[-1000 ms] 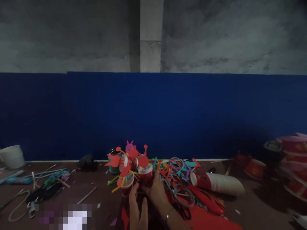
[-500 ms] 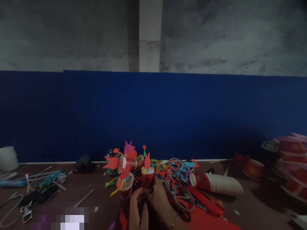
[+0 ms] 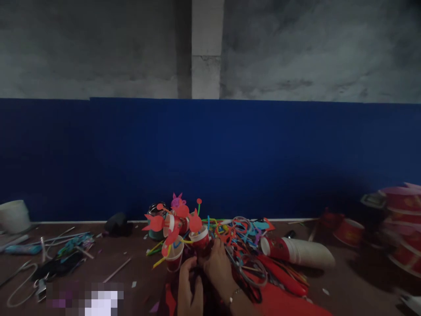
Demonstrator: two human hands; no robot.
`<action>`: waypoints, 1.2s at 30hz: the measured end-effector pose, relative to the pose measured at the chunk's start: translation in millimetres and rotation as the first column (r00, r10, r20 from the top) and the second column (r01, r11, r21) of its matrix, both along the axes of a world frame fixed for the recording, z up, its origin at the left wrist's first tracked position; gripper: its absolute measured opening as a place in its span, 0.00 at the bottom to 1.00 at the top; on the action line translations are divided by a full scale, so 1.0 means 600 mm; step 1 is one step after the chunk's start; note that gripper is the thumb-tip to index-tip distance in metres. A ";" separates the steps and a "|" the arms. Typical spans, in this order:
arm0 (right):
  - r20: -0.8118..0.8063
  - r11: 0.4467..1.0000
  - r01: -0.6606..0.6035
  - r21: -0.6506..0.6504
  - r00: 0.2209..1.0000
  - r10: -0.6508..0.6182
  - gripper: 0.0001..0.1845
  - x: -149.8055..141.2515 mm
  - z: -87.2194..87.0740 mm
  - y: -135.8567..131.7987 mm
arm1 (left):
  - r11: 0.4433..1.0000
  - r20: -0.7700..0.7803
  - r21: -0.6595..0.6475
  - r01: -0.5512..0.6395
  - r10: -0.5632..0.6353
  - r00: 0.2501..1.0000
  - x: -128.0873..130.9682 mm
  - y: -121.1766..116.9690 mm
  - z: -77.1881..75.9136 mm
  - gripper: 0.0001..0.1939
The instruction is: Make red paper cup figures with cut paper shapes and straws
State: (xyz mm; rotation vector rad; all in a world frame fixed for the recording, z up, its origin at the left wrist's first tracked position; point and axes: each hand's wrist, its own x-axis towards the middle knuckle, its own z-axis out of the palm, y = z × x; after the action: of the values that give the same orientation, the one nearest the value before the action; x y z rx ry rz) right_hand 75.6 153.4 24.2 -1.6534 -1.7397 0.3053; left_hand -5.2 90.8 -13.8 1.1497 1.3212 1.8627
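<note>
- Red cup (image 3: 201,244): located just ahead of L hand (image 3: 188,286), against R hand (image 3: 217,266) fingers.
- R hand: cup's lower RH side grasped. L hand: half-curled nr cup base; contact can't be told.
- Cup to be steadied low; cut-out (image 3: 195,222) to be kept clear of 2nd cup (image 3: 174,260), ahead-left of L hand.
- Vs. prev. frame: cup tipped, cut-out shifted left.

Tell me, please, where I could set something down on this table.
The table is mostly bare between the thin stick and the open cup by the left hand, and in front of the red tub, right of the stacked cups. The coloured pile beside the right hand and the leftmost clutter are crowded.
</note>
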 end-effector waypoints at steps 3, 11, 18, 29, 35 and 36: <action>-0.098 0.998 -0.061 -0.009 0.993 0.060 0.25 -0.002 -0.002 0.002 | 0.999 -0.017 0.026 -0.021 0.022 1.000 0.001 0.003 -0.006 0.16; -0.118 0.997 -0.068 -0.037 0.991 0.063 0.25 -0.006 0.014 -0.006 | 0.997 0.098 -0.075 0.027 -0.020 0.995 -0.024 0.019 -0.024 0.21; -0.195 0.995 -0.094 -0.037 0.977 0.086 0.34 -0.008 0.013 -0.007 | 0.989 0.149 -0.142 -0.035 0.056 0.987 -0.057 0.029 -0.019 0.22; 0.001 0.999 -0.034 -0.029 0.999 0.034 0.29 -0.001 0.016 -0.007 | 0.990 0.144 -0.142 0.016 0.005 0.990 -0.058 0.032 -0.036 0.22; 0.126 0.999 0.043 -0.030 0.991 -0.038 0.26 0.019 0.017 -0.010 | 0.993 0.167 -0.119 -0.003 0.023 0.986 -0.058 0.036 -0.037 0.24; 0.131 0.999 0.049 -0.022 0.990 -0.046 0.26 0.022 0.016 -0.009 | 0.992 0.168 -0.123 -0.004 0.025 0.985 -0.058 0.037 -0.036 0.24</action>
State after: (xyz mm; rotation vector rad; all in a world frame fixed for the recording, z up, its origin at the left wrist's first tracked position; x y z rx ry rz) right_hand 88.6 147.7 33.8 -1.7653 -1.7951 0.2016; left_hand -39.8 112.9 -35.5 0.9008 1.3297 1.8188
